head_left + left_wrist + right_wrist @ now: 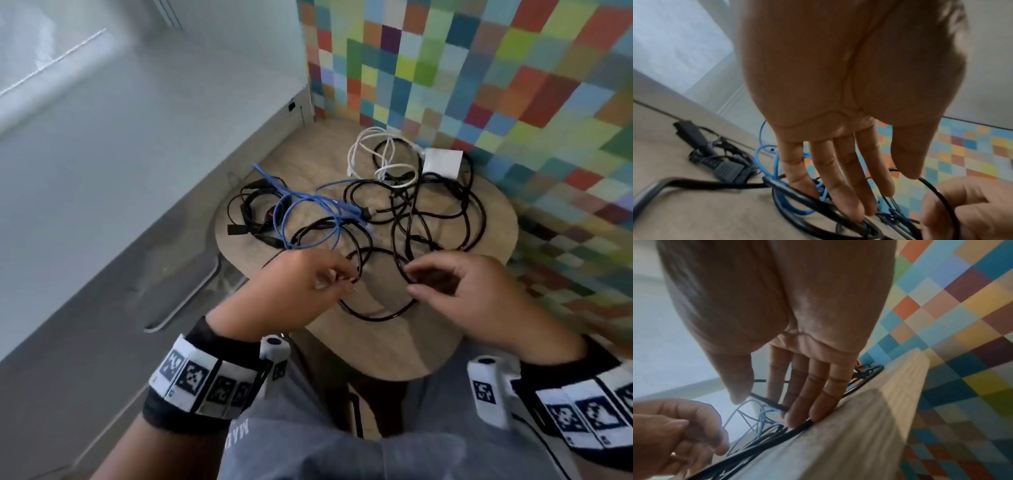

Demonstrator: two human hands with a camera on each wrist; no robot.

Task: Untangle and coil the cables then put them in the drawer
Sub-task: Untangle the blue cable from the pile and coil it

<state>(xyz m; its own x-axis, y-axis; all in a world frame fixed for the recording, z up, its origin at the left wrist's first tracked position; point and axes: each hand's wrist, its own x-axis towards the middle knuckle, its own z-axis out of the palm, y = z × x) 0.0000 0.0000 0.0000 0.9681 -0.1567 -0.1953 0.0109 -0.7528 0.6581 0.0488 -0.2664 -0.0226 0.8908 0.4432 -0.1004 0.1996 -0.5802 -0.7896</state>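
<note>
A tangle of cables lies on a small wooden table [394, 346]: long black cable [376, 317] loops, a blue cable [308, 219], a white cable [363, 150] and a white adapter [442, 162]. My left hand [342, 277] pinches the black cable [797, 196] at the near loops, its fingers reaching into them [888, 194]. My right hand [411, 281] is just to the right of it. Its straight fingers [797, 418] press the black cable [777, 439] against the tabletop, with the thumb held apart. No drawer is in view.
A black bundle with plugs [246, 219] sits at the table's left side. A multicoloured chequered surface [513, 85] borders the table at the right and back. Grey floor and a metal bar [191, 298] lie to the left. My lap is below the near edge.
</note>
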